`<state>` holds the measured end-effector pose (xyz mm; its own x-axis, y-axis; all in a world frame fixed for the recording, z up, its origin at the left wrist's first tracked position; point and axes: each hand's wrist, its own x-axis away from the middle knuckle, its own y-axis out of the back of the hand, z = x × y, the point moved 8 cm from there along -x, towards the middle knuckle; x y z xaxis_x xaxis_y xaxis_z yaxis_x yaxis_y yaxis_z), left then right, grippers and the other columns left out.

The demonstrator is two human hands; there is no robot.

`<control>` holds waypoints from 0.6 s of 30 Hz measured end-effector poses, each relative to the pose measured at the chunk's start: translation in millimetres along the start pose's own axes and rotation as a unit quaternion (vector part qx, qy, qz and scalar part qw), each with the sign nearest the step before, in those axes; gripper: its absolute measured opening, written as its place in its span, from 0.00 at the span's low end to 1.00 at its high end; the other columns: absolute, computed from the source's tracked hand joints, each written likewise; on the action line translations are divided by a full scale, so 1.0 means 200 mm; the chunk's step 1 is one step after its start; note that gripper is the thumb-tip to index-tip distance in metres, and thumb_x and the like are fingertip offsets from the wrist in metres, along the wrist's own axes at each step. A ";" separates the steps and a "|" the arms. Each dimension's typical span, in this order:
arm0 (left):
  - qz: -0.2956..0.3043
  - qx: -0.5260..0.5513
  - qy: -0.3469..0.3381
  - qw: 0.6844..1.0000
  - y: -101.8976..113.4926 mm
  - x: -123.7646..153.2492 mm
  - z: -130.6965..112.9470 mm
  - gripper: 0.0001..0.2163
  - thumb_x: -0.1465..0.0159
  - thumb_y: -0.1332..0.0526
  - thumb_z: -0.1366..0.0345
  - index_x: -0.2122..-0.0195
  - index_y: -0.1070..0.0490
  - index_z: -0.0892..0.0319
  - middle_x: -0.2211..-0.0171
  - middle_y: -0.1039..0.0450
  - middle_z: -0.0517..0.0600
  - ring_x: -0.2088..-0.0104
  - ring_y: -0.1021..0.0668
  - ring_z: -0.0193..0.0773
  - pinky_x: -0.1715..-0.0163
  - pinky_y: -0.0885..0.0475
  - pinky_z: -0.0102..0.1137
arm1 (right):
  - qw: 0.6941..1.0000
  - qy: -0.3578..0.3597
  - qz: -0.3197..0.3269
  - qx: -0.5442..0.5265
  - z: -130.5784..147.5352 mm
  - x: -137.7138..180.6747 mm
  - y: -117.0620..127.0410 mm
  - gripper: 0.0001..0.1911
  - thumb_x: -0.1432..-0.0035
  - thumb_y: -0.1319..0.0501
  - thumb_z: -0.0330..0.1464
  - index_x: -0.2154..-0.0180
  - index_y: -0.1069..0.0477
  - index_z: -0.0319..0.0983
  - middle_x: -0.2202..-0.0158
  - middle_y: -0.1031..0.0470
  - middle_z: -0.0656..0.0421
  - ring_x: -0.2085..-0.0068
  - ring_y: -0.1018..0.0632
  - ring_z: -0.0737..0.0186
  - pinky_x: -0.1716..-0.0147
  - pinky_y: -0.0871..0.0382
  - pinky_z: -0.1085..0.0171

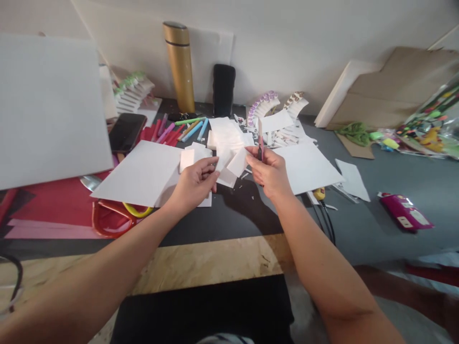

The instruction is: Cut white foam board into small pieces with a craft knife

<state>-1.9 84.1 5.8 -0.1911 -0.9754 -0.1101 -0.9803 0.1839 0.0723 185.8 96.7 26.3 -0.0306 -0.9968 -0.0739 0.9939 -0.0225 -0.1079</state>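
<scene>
My right hand (268, 173) is closed around scissors (260, 143) whose blades point upward. Its thumb and forefinger also pinch a small white paper piece (238, 162). To the left, my left hand (199, 182) is half curled, with a gap between thumb and forefinger. Its fingertips are beside a white paper slip (224, 156); whether they touch it I cannot tell. Behind both hands lies a pile of cut white paper pieces (227, 131). More small paper pieces (187, 158) sit by my left hand, partly hidden.
White sheets (139, 167) lie left, another sheet (308, 165) right. Markers (191, 130), a black phone (127, 132), a gold flask (180, 67) and a black upright object (224, 90) stand or lie behind. Red-handled scissors (111, 220) are front left, a magenta packet (405, 210) right.
</scene>
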 end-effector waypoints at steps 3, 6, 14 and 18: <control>-0.009 -0.018 -0.011 1.000 0.01 0.00 0.02 0.22 0.39 0.34 0.62 0.44 0.27 0.63 0.66 0.23 0.51 0.75 0.24 0.32 0.78 0.28 0.27 | 0.998 0.025 -0.003 0.058 0.01 0.00 0.01 0.16 0.49 0.30 0.40 0.58 0.22 0.41 0.83 0.44 0.70 0.83 0.45 0.72 0.83 0.53 0.67; -0.006 -0.004 -0.006 1.000 0.01 0.00 0.02 0.23 0.41 0.32 0.61 0.45 0.26 0.62 0.65 0.22 0.51 0.71 0.23 0.34 0.72 0.25 0.30 | 0.990 0.052 -0.009 0.131 0.01 0.00 0.01 0.15 0.48 0.30 0.40 0.59 0.21 0.42 0.81 0.38 0.66 0.79 0.38 0.69 0.81 0.47 0.67; 0.018 0.032 0.013 0.999 -0.02 0.00 0.02 0.24 0.42 0.29 0.58 0.46 0.23 0.62 0.67 0.19 0.51 0.71 0.22 0.36 0.70 0.25 0.31 | 0.992 0.010 -0.019 0.124 -0.05 -0.01 0.00 0.17 0.49 0.30 0.43 0.59 0.22 0.41 0.79 0.32 0.63 0.76 0.31 0.65 0.80 0.41 0.66; 0.022 0.046 0.001 0.999 -0.03 0.00 0.01 0.24 0.42 0.29 0.57 0.47 0.23 0.63 0.65 0.19 0.51 0.68 0.21 0.36 0.64 0.23 0.33 | 0.989 0.051 -0.025 0.135 -0.04 -0.01 -0.01 0.17 0.49 0.30 0.43 0.60 0.22 0.40 0.73 0.26 0.60 0.71 0.26 0.63 0.75 0.34 0.65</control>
<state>4.0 83.4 4.2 -0.2334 -0.9665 -0.1065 -0.9716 0.2363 -0.0155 183.9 99.4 18.7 -0.0780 -0.9812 -0.1765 0.9824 -0.1058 0.1539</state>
